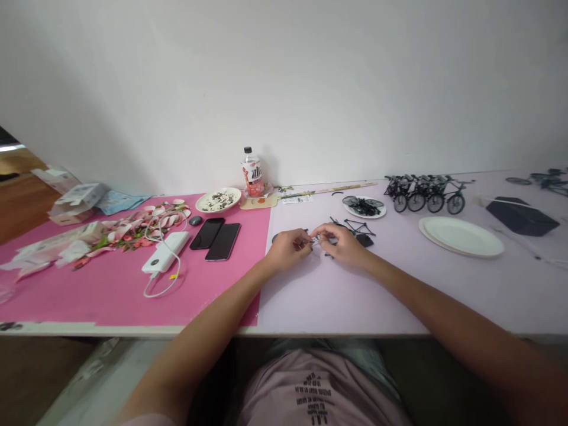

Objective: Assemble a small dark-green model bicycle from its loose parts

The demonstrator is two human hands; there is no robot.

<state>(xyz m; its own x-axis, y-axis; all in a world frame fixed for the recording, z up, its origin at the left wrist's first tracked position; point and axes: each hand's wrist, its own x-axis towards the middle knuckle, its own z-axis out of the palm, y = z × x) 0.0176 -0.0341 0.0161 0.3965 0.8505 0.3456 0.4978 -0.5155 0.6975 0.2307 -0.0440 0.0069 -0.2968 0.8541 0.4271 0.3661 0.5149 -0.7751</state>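
Note:
My left hand [288, 250] and my right hand [341, 244] meet over the pale lilac part of the table. The fingers of both are pinched around small dark and silvery parts, too small to make out. Just beyond my right hand lie a thin black bicycle frame [360, 228] and other black pieces. A white plate [380, 213] farther back holds black wheels [375, 203] and small black parts. Several assembled black toy bicycles [437, 201] stand in a row at the back right.
Stacked white plates [461, 236] and a dark block [521, 216] are at the right. On the pink mat [119, 302] lie two phones [223, 241], a white power bank [166, 252] with a cable, and artificial petals [137, 228]. A bottle [252, 174] stands by the wall.

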